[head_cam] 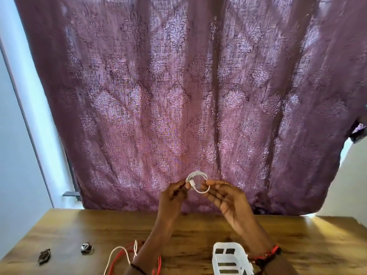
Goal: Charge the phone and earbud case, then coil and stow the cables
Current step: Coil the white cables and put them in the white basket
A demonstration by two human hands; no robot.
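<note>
two hands hold one small white cable coil (197, 182) up in the air, above the far edge of the wooden table (79, 231) and in front of the purple curtain (178, 86). the left hand (172, 197) is closed in a pinch, with its finger and thumb tight on the left side of the coil. the right hand (228, 201) is mostly open, its fingers long and spread, and only the fingertips (210, 183) touch the right side of the coil. a white plug end sits in the middle of the loops.

what could go wrong? the coil could spring open, i think. the right hand holds it only lightly, and stiff cable likes to unwind. if the pinch on the left slips, the loops may pop apart or the whole coil may drop onto the table.

near the person, on the right, a white basket (230, 261) stands just under the right wrist. i guess the coil goes in there. on the left, a red cable (127, 253) and a loose white cable (117, 255) lie tangled together on the table, not coiled yet. an arm could drag them off by mistake. two small dark things (65, 253) lie far to the left. i cannot see the phone or earbud case.
</note>
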